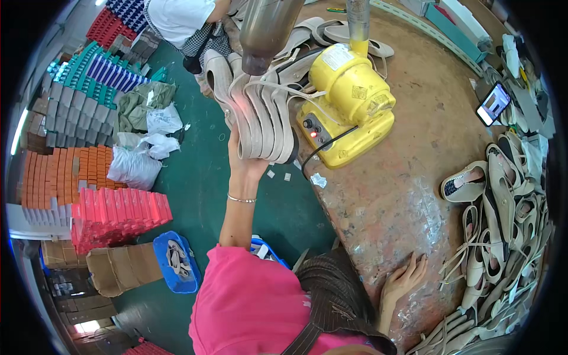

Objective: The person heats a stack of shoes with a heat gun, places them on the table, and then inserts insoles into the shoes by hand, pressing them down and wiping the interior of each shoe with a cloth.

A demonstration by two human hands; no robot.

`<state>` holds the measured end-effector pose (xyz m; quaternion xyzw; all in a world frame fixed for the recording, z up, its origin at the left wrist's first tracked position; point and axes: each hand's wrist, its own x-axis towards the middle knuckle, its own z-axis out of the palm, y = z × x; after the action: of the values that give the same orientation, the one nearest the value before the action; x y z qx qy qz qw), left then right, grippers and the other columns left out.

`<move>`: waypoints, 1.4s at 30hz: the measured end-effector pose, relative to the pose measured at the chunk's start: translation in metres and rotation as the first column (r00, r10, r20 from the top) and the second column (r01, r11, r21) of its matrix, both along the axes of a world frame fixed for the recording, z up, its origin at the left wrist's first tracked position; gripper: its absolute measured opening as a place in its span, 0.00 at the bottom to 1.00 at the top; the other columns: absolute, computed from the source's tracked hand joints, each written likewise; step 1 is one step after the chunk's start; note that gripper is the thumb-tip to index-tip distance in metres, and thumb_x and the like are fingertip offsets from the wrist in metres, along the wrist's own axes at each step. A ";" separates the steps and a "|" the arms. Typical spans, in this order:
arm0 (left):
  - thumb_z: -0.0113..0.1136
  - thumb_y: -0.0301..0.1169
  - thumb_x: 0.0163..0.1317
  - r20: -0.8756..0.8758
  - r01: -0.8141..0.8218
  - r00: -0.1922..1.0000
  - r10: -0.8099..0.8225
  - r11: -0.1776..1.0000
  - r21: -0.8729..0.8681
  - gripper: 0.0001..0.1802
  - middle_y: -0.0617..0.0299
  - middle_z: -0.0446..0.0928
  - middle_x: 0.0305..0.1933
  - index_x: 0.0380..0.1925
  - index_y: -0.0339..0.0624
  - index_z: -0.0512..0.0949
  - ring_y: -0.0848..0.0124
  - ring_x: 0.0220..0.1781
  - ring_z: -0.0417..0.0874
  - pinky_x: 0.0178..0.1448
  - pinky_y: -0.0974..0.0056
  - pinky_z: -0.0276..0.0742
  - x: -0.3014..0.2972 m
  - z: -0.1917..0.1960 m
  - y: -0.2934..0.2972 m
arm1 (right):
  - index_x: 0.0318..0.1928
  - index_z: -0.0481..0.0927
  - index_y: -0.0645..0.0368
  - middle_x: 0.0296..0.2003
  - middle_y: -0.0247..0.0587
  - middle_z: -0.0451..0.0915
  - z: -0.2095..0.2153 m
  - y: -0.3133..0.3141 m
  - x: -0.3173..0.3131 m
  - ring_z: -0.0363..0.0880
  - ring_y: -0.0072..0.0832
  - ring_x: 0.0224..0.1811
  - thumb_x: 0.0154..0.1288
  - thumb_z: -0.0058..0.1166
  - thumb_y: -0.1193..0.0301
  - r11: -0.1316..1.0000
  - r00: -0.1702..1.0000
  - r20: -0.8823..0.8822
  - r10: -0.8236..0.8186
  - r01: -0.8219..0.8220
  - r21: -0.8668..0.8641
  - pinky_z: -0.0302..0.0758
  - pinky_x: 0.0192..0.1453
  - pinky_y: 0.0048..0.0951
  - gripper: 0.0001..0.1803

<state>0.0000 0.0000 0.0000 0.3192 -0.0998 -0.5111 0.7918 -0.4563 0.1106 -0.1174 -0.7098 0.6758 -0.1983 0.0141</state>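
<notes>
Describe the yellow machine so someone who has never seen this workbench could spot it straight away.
Start at the big round brown worktable. Near its far left edge stands the yellow machine, blocky at the base and rounded on top, with a small red light on its grey front panel. It sits just right of the stack of beige shoes gripped by the left hand, and nothing else there is yellow.

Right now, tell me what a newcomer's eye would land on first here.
First the bright yellow machine at the far edge of the worn round table, a red light lit on its front. Just left of it, the left hand holds up a stack of beige strappy shoes, while the right hand rests flat on the table near a heap of similar shoes at the right. Colourful stacked boxes fill the green floor at the left.
</notes>
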 end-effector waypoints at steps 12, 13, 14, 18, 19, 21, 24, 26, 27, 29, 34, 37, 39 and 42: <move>0.41 0.51 0.73 -0.198 -0.018 0.979 -0.048 0.947 -0.320 0.26 0.66 0.74 0.65 0.64 0.52 0.70 0.62 0.67 0.74 0.71 0.51 0.68 -0.007 -0.010 -0.011 | 0.64 0.71 0.61 0.68 0.55 0.64 0.003 -0.002 0.002 0.60 0.54 0.71 0.65 0.43 0.82 1.000 1.000 -0.014 0.018 -0.019 -0.018 0.58 0.73 0.53 0.26; 0.41 0.50 0.73 -0.211 -0.025 0.976 -0.052 0.937 -0.348 0.26 0.67 0.73 0.65 0.64 0.53 0.70 0.62 0.67 0.74 0.72 0.51 0.67 -0.008 -0.010 -0.014 | 0.64 0.71 0.62 0.68 0.55 0.64 0.001 -0.002 0.001 0.60 0.54 0.71 0.65 0.43 0.81 1.000 1.000 -0.013 0.014 -0.014 -0.020 0.58 0.73 0.52 0.25; 0.41 0.50 0.73 -0.224 -0.032 0.973 -0.056 0.926 -0.375 0.25 0.68 0.73 0.65 0.64 0.54 0.70 0.63 0.67 0.73 0.72 0.52 0.67 -0.010 -0.009 -0.017 | 0.63 0.71 0.62 0.68 0.55 0.64 0.000 -0.002 0.000 0.60 0.54 0.71 0.65 0.43 0.81 1.000 1.000 -0.012 0.010 -0.010 -0.022 0.58 0.73 0.52 0.25; 0.41 0.50 0.73 -0.208 -0.074 0.978 -0.007 0.923 -0.379 0.25 0.69 0.73 0.65 0.64 0.55 0.70 0.65 0.68 0.72 0.73 0.53 0.64 -0.019 -0.002 -0.021 | 0.63 0.72 0.62 0.68 0.55 0.64 0.000 -0.001 0.001 0.60 0.54 0.71 0.65 0.43 0.81 1.000 1.000 -0.017 0.009 -0.010 -0.025 0.58 0.73 0.52 0.25; 0.41 0.50 0.72 -0.155 -0.067 0.988 0.011 0.930 -0.360 0.25 0.69 0.73 0.65 0.64 0.55 0.70 0.65 0.69 0.72 0.74 0.53 0.63 -0.019 -0.002 -0.020 | 0.63 0.72 0.62 0.68 0.55 0.64 0.000 -0.001 0.001 0.60 0.54 0.71 0.65 0.43 0.80 1.000 1.000 -0.014 0.007 -0.007 -0.021 0.58 0.73 0.52 0.24; 0.41 0.50 0.72 -0.104 -0.063 0.994 0.029 0.937 -0.343 0.25 0.69 0.73 0.66 0.64 0.55 0.70 0.66 0.69 0.71 0.74 0.53 0.63 -0.021 -0.003 -0.020 | 0.63 0.72 0.62 0.68 0.55 0.64 0.000 -0.002 0.002 0.60 0.54 0.71 0.66 0.43 0.80 1.000 1.000 -0.013 0.005 -0.005 -0.019 0.58 0.73 0.52 0.24; 0.43 0.58 0.69 -0.176 -0.193 0.973 0.146 0.937 -0.290 0.31 0.65 0.73 0.66 0.64 0.55 0.70 0.56 0.70 0.69 0.71 0.41 0.60 -0.024 -0.004 -0.022 | 0.63 0.72 0.62 0.68 0.55 0.64 0.001 -0.002 0.002 0.60 0.54 0.71 0.66 0.42 0.80 1.000 1.000 -0.012 0.010 -0.010 -0.021 0.58 0.73 0.52 0.24; 0.44 0.58 0.69 -0.196 -0.228 0.963 0.185 0.946 -0.229 0.31 0.63 0.73 0.66 0.64 0.55 0.71 0.57 0.69 0.70 0.71 0.41 0.61 -0.028 0.001 -0.021 | 0.63 0.72 0.62 0.68 0.55 0.64 0.000 -0.003 0.002 0.60 0.54 0.71 0.65 0.42 0.80 1.000 1.000 -0.007 0.015 -0.015 -0.022 0.58 0.73 0.52 0.25; 0.44 0.58 0.69 -0.199 -0.232 0.962 0.187 0.945 -0.231 0.31 0.63 0.73 0.66 0.64 0.55 0.71 0.57 0.69 0.70 0.71 0.41 0.61 -0.031 0.003 -0.020 | 0.63 0.72 0.62 0.68 0.55 0.64 0.000 -0.003 0.001 0.60 0.54 0.71 0.65 0.42 0.80 1.000 1.000 -0.009 0.018 -0.018 -0.025 0.58 0.73 0.52 0.25; 0.44 0.55 0.69 -0.206 -0.252 0.958 0.201 0.933 -0.259 0.29 0.64 0.73 0.66 0.64 0.54 0.70 0.60 0.69 0.70 0.72 0.45 0.62 -0.035 0.005 -0.018 | 0.62 0.72 0.61 0.67 0.55 0.65 -0.002 -0.003 0.000 0.61 0.55 0.70 0.60 0.42 0.84 0.999 1.000 -0.019 0.007 -0.008 -0.037 0.60 0.72 0.54 0.28; 0.43 0.53 0.71 -0.153 -0.256 0.964 0.217 0.914 -0.314 0.28 0.67 0.72 0.67 0.65 0.54 0.70 0.64 0.69 0.71 0.71 0.50 0.65 -0.040 -0.001 -0.010 | 0.62 0.73 0.61 0.66 0.56 0.66 -0.003 -0.002 0.000 0.62 0.56 0.70 0.60 0.42 0.83 0.998 0.999 -0.045 0.020 -0.022 -0.055 0.60 0.72 0.54 0.27; 0.40 0.55 0.71 -0.108 -0.291 0.957 0.270 0.905 -0.312 0.30 0.69 0.70 0.69 0.67 0.55 0.67 0.65 0.71 0.69 0.72 0.52 0.64 -0.047 -0.003 -0.007 | 0.62 0.73 0.62 0.66 0.57 0.66 -0.006 0.000 -0.002 0.62 0.56 0.69 0.61 0.41 0.83 0.997 0.998 -0.061 0.028 -0.032 -0.065 0.60 0.72 0.54 0.27; 0.38 0.55 0.72 0.008 -0.302 0.949 0.315 0.917 -0.262 0.31 0.69 0.67 0.71 0.70 0.56 0.63 0.66 0.73 0.66 0.74 0.51 0.61 -0.052 -0.003 -0.003 | 0.61 0.73 0.63 0.66 0.58 0.66 -0.006 0.001 -0.002 0.62 0.56 0.69 0.61 0.41 0.83 0.996 0.997 -0.069 0.035 -0.040 -0.074 0.60 0.72 0.54 0.26; 0.35 0.55 0.74 0.046 -0.332 0.935 0.351 0.914 -0.233 0.32 0.68 0.64 0.73 0.72 0.54 0.60 0.64 0.75 0.63 0.77 0.50 0.57 -0.060 -0.005 0.007 | 0.61 0.73 0.63 0.66 0.59 0.66 -0.007 0.001 -0.002 0.62 0.56 0.69 0.61 0.41 0.82 0.997 0.996 -0.078 0.034 -0.039 -0.069 0.60 0.72 0.55 0.26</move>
<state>-0.0597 0.0068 -0.0053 0.2634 -0.1334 -0.3360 0.8944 -0.4587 0.1113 -0.1242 -0.7291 0.6554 -0.1943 -0.0331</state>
